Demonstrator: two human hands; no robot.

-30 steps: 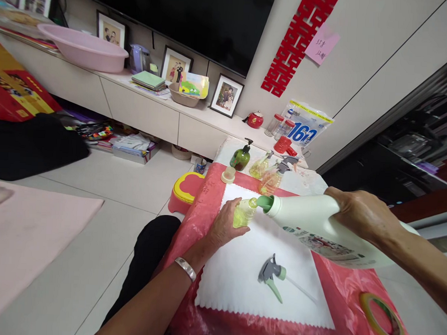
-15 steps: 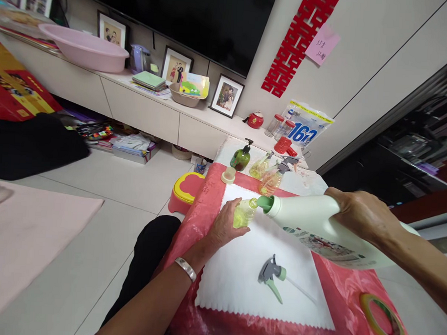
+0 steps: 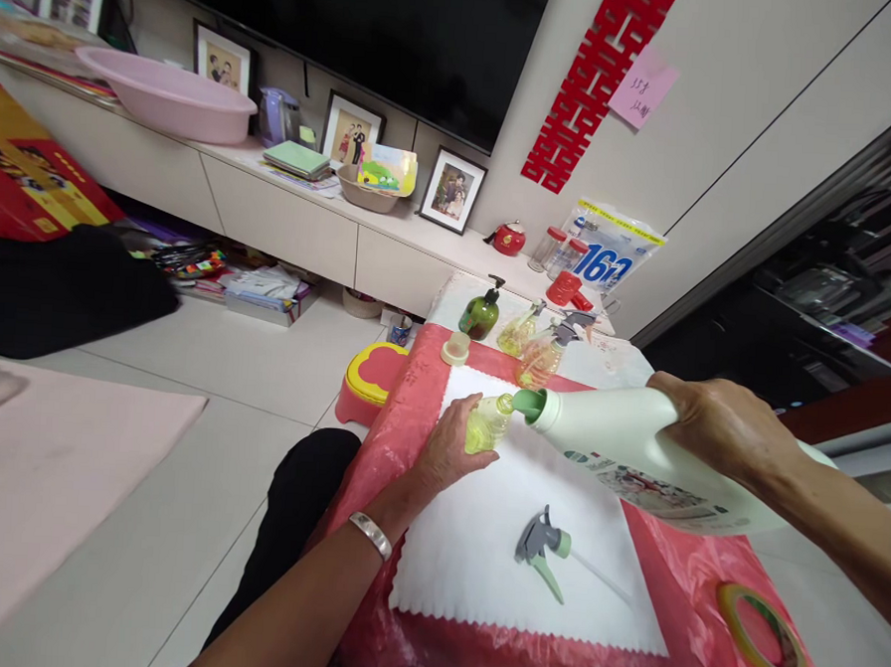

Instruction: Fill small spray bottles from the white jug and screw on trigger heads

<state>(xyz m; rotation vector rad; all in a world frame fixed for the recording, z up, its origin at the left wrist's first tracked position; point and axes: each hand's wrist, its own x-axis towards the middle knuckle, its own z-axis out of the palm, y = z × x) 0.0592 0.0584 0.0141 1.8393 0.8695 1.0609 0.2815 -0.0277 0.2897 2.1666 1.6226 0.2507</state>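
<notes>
My left hand (image 3: 451,443) is wrapped round a small clear bottle (image 3: 487,425) with yellowish liquid in it, its neck tilted to the right. By its handle, my right hand (image 3: 724,428) grips a large pale-green jug (image 3: 613,412), tipped sideways. The jug's green spout (image 3: 529,406) meets the small bottle's mouth; whether liquid is flowing I cannot tell. On the white scalloped mat (image 3: 469,584) below lies a grey-and-green spray trigger (image 3: 543,553) with its thin tube. A translucent cap (image 3: 455,349) stands near the mat's far left corner.
Behind the mat stand a green pump bottle (image 3: 479,315), a yellow-liquid bottle (image 3: 518,332) and a spray bottle (image 3: 541,361). A tape roll (image 3: 762,634) lies on the red table cover (image 3: 694,575) at right. A stool (image 3: 368,379) is left of the table.
</notes>
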